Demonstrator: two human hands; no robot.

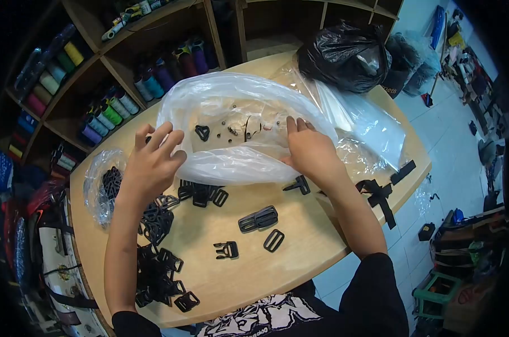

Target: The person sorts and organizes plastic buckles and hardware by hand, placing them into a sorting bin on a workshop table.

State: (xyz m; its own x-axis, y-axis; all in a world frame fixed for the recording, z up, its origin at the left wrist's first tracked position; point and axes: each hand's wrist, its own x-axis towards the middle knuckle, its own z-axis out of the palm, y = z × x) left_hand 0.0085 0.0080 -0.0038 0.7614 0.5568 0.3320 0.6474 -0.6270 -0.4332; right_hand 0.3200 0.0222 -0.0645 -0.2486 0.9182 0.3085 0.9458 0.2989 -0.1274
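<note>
A clear plastic bag (226,165) lies on the table with its mouth spread wide. Inside it are a black triangular buckle (202,132), several small dark beads or rivets and a thin dark strip. My left hand (153,160) is over the bag's left edge, fingers apart and bent; a dark bit shows between them, too small to name. At the right side, my right hand (313,147) grips the bag's rim, thumb toward the front fold. In front of the bag lie a side-release buckle (258,219), a strap slider (273,241), a buckle half (226,250) and a pronged piece (298,185).
Piles of black buckles (156,275) lie along the table's left side, beside a small plastic bag (100,188) of black parts. Black webbing (381,196), plastic sheets (372,126) and a black bag (347,59) are on the right. Thread shelves (105,59) stand behind.
</note>
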